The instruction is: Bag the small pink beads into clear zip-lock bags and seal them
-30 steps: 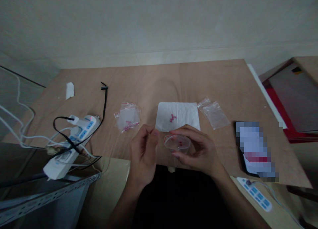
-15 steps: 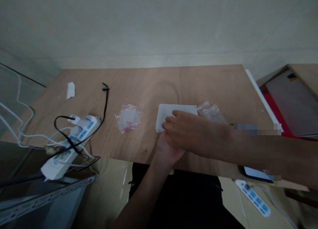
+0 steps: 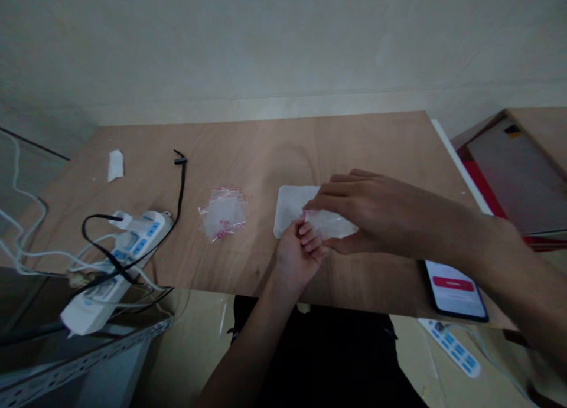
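My left hand (image 3: 301, 251) is closed, its fingers curled and its thumb pressed to the pink-edged end of a small clear plastic bag (image 3: 331, 224). From the right, my right hand (image 3: 357, 206) reaches around the same bag, fingers on its far side and thumb on its near side; its fingertips are close to the left thumb. Whether anything is inside the bag I cannot make out. Beneath the hands lies a flat white rectangular piece with rounded corners (image 3: 287, 204), partly covered. Left of it rests a small pile of clear bags with pink edges (image 3: 224, 213).
A power strip (image 3: 144, 234) with tangled cables sits at the table's left edge, near a black cable (image 3: 182, 186) and a white paper scrap (image 3: 116, 165). At the front right lies a phone (image 3: 456, 293) with its screen lit. Another power strip (image 3: 452, 346) is on the floor.
My right hand has drawn back from over my left hand and now reaches around the bag. The left fingers and the bag have come into sight, as has the phone's screen.
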The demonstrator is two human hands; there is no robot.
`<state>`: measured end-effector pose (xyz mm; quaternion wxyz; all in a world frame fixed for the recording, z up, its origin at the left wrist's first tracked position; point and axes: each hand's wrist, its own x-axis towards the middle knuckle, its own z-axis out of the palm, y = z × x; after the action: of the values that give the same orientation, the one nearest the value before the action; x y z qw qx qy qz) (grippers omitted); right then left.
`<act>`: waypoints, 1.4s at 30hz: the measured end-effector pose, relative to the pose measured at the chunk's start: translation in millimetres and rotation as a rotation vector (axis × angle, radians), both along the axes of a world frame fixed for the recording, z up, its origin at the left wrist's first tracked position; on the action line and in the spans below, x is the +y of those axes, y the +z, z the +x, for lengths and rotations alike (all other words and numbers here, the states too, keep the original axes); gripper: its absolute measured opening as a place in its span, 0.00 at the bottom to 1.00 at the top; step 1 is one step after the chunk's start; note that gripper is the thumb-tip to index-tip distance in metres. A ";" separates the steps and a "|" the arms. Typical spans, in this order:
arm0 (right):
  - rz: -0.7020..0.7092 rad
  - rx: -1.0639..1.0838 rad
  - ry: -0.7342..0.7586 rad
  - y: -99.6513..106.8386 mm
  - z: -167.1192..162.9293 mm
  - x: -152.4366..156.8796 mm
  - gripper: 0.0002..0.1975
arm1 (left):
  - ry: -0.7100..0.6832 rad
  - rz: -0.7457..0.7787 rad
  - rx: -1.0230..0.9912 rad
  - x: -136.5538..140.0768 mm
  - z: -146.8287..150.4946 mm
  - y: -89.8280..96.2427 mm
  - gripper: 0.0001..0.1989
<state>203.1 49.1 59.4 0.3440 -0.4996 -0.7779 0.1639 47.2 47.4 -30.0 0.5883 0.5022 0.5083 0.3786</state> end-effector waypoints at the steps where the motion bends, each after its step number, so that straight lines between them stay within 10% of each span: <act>1: -0.008 -0.031 0.007 4.7 7.9 1.5 0.19 | 0.016 -0.003 0.020 4.4 -0.8 0.4 0.22; 4: 0.000 -0.123 -0.152 -0.1 31.5 3.5 0.21 | 0.102 0.177 0.296 19.5 -0.7 2.1 0.22; 8: 0.003 -0.200 -0.545 -55.2 43.3 2.7 0.28 | -0.071 0.607 0.842 38.8 7.5 -3.6 0.17; 14: -0.207 -0.405 -0.642 -121.2 25.6 0.7 0.36 | -0.180 0.668 0.978 47.2 13.3 -21.3 0.09; 27: -0.183 -0.338 -0.676 -124.9 24.0 -0.1 0.32 | -0.132 0.728 1.001 41.5 3.4 -20.4 0.08; 33: -0.141 -0.292 -0.727 -120.2 24.1 -2.3 0.34 | 0.311 0.683 0.970 29.9 -61.7 -1.0 0.11; 36: -0.118 -0.266 -0.728 -118.4 24.1 -4.5 0.35 | 0.542 0.483 1.172 30.6 -99.4 6.4 0.32; 42: -0.065 -0.242 -0.762 -120.3 25.1 -6.8 0.33 | 0.357 0.305 1.336 28.7 -124.7 -0.4 0.26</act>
<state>228.3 42.3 -60.9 0.2701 -0.7787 -0.5662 -0.0109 -77.6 76.1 -30.4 0.0029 0.6127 0.7765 0.1472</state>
